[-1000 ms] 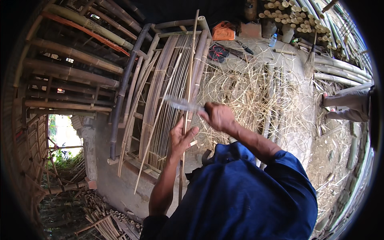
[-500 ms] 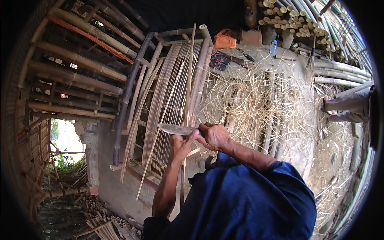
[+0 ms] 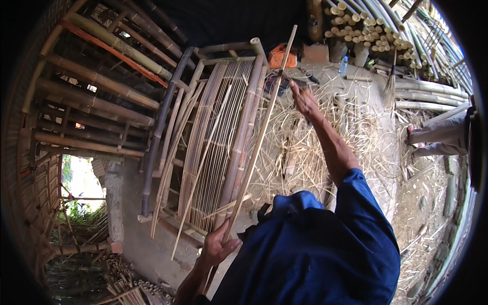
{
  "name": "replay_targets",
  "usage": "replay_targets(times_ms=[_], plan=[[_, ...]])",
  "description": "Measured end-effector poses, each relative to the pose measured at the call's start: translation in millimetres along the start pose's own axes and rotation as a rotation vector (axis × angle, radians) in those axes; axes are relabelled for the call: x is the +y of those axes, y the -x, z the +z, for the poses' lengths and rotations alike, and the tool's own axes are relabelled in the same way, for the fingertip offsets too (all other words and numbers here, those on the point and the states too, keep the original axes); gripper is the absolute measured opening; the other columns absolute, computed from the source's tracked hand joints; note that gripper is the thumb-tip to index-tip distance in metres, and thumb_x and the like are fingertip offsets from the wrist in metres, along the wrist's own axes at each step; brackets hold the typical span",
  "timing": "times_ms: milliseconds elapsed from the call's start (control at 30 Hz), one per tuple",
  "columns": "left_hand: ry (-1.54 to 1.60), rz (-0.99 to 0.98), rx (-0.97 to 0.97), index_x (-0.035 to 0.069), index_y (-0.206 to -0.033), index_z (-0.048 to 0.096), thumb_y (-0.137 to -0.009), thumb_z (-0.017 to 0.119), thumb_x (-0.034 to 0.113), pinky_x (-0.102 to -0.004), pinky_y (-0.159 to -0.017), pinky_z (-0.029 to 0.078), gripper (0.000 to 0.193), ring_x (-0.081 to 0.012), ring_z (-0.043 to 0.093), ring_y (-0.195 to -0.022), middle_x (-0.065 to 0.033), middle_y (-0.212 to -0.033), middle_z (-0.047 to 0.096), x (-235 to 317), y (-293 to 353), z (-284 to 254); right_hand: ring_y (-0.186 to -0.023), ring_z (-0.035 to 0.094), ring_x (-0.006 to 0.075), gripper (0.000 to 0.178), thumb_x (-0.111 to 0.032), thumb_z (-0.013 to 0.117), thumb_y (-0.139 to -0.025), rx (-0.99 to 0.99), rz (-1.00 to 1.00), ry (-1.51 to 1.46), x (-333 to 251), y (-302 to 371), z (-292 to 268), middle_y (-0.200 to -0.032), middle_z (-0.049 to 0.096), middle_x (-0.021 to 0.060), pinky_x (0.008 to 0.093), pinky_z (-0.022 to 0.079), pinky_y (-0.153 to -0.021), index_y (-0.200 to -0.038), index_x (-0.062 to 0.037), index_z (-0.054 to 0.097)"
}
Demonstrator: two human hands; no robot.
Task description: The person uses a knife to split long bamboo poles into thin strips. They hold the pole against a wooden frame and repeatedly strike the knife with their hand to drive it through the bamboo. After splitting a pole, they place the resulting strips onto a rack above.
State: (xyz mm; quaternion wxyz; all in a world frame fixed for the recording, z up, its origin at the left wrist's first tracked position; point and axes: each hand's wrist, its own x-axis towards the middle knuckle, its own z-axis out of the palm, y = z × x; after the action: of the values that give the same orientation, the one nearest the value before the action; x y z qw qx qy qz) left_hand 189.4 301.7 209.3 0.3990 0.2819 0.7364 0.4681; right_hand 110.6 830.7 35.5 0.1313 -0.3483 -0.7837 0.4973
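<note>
Along right edge of frame (image 3: 244,129), likely scraping strip (image 3: 263,129) clamped in left hand (image 3: 216,247), with fingers of right hand (image 3: 306,101) unclear, next needing steadiness.

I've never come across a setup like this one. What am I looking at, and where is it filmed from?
There is no machine: a person works with bare hands. All the pictures come from one wide fisheye camera worn on the head, looking down, so straight edges bend near the rim. The left hand holds a long bamboo strip. The right hand is close to the strip's far part; whether it grips anything is hard to tell. Alongside, thin strips lie lengthwise on a bamboo frame. Loose shavings litter the ground.
</note>
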Motion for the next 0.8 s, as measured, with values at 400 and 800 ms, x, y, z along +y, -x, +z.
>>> replay_targets(times_ms=[400, 800], plan=[[-0.243, 0.159, 0.137, 0.001, -0.145, 0.045, -0.103, 0.054, 0.022, -0.0272, -0.065, 0.056, 0.048, -0.0125, 0.062, -0.067, -0.0048, -0.083, 0.063, -18, -131, -10, -0.05, 0.055, 0.0142, 0.021, -0.017, 0.057, -0.098, -0.131, 0.094, -0.971, -95, 108, 76, -0.066, 0.063, 0.0106, 0.0316, 0.044, -0.044, -0.085, -0.0017, 0.063], [0.189, 0.012, 0.324, 0.004, -0.131, 0.055, -0.102, 0.058, 0.018, -0.0184, -0.036, 0.027, 0.033, 0.0004, 0.035, -0.042, 0.0076, -0.06, 0.042, -8, -172, -7, -0.056, 0.065, 0.0273, 0.072, -0.072, 0.028, -0.096, -0.102, -0.546, 0.374, -84, 165, 68, -0.072, 0.065, 0.0127, 0.0443, 0.05, -0.048, -0.094, -0.0088, 0.061]])
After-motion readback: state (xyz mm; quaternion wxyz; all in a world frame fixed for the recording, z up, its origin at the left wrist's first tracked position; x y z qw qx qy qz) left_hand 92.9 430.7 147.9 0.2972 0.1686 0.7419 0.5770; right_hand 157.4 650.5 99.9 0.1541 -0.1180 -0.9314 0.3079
